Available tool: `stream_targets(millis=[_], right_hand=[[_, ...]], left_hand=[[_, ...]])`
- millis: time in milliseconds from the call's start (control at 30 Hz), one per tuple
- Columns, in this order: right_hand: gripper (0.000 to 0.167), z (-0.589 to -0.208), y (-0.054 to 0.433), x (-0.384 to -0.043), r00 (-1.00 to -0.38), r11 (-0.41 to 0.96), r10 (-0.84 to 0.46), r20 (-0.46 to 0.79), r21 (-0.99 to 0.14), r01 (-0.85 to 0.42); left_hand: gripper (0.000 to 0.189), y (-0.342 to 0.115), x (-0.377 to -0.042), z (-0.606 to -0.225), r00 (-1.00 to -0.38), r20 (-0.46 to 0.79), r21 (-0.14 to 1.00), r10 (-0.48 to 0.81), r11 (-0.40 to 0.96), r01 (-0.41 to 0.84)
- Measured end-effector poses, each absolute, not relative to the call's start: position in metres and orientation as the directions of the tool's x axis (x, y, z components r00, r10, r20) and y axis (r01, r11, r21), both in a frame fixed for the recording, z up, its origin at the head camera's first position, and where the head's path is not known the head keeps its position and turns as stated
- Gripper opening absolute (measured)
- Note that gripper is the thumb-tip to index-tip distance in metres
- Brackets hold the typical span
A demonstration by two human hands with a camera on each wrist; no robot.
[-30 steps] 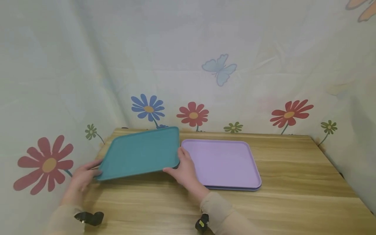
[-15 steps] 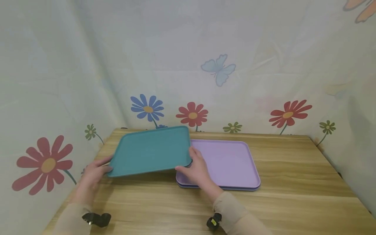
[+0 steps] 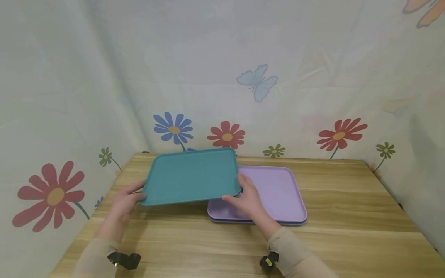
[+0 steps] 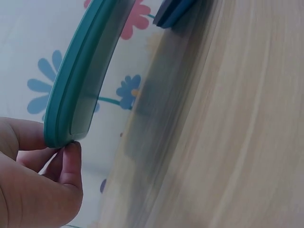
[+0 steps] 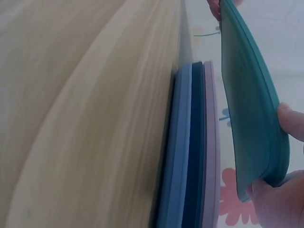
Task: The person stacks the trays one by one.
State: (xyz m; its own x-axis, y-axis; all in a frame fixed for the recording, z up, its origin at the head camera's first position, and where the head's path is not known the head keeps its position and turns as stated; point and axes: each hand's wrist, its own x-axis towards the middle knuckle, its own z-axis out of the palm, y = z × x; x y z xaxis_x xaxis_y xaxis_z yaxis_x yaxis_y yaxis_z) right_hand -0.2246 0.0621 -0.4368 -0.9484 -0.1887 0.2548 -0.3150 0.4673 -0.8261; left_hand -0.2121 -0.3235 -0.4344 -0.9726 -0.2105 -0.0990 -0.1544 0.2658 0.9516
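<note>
Both hands hold a teal rectangular tray [image 3: 191,175] up off the table, its right side tilted higher. My left hand [image 3: 126,199] pinches its left end near the front corner; the left wrist view shows thumb and fingers at the rim. On the front right corner, my right hand [image 3: 248,197] grips the edge. The teal tray partly overlaps a lavender tray [image 3: 278,193] in the head view. That lavender tray tops a stack with a dark blue tray [image 5: 194,156] and a lighter blue tray [image 5: 175,180] beneath, all lying flat. A gap separates the teal tray from the stack.
The wood-grain table [image 3: 194,247] runs back to a pale cloth backdrop [image 3: 194,69] printed with flowers and butterflies. Another side of the cloth hangs along the left. Black wrist devices [image 3: 125,260] are strapped over both sleeves.
Both hands have carried the teal tray steadily to the right, and it now covers the left part of the lavender tray in the head view. The stack stays put.
</note>
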Motion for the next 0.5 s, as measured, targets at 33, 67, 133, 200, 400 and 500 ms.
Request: stream_targets(millis=[33, 67, 133, 200, 400, 500], right_hand=[[0.096, -0.436, 0.065, -0.225, -0.950, 0.468, -0.188, 0.251, -0.827, -0.311], [0.096, -0.436, 0.067, -0.225, -0.951, 0.468, -0.186, 0.246, -0.829, -0.306], [0.096, -0.435, 0.072, -0.226, -0.952, 0.464, -0.184, 0.244, -0.832, -0.303], [0.096, -0.434, 0.077, -0.227, -0.953, 0.459, -0.180, 0.244, -0.836, -0.301], [0.095, -0.433, 0.091, -0.232, -0.954, 0.452, -0.181, 0.240, -0.841, -0.298], [0.096, -0.433, 0.099, -0.233, -0.953, 0.461, -0.185, 0.239, -0.835, -0.299]], left_hand=[[0.060, -0.321, -0.213, -0.434, -0.974, -0.093, 0.954, -0.206, 0.263, -0.146], [0.060, -0.318, -0.213, -0.434, -0.975, -0.089, 0.954, -0.203, 0.264, -0.142], [0.058, -0.313, -0.214, -0.433, -0.977, -0.080, 0.957, -0.199, 0.258, -0.131], [0.057, -0.308, -0.216, -0.433, -0.979, -0.069, 0.960, -0.190, 0.255, -0.118], [0.057, -0.293, -0.218, -0.428, -0.981, -0.090, 0.962, -0.173, 0.239, -0.130], [0.056, -0.285, -0.220, -0.427, -0.984, -0.083, 0.966, -0.156, 0.230, -0.118]])
